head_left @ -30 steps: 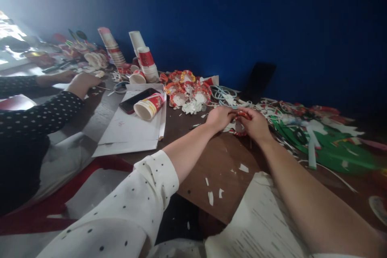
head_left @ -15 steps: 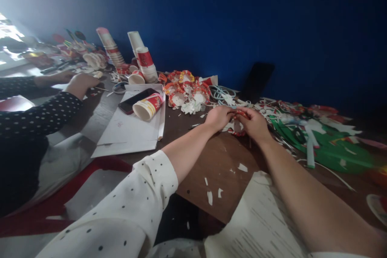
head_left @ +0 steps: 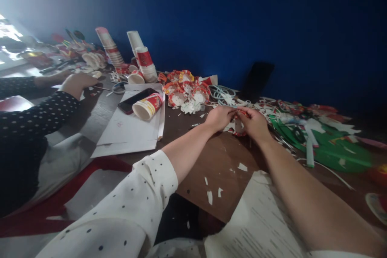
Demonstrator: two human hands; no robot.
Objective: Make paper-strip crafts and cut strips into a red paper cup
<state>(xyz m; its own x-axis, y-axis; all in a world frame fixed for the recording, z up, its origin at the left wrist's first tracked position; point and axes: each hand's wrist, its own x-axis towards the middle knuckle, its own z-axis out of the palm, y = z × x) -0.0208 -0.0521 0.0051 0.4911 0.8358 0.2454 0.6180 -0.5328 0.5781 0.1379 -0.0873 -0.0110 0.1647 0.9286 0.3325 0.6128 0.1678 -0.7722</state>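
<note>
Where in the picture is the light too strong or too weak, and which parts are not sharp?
Head view: glare at upper left, while the wall darkens rightward; head view: the green item blurs at its right end, and the red piece between left hand and right hand is too small to make out clearly.

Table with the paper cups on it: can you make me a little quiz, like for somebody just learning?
1. Which colour is the wall: a) yellow, b) blue, c) pink?
2. True or false: the left hand is holding a phone.
3. Fill the gap: the neighbour's dark sleeve has white ____.

Key: 1. b. 2. False; it meets the right hand at a red-and-white piece. 3. Dots.
</note>
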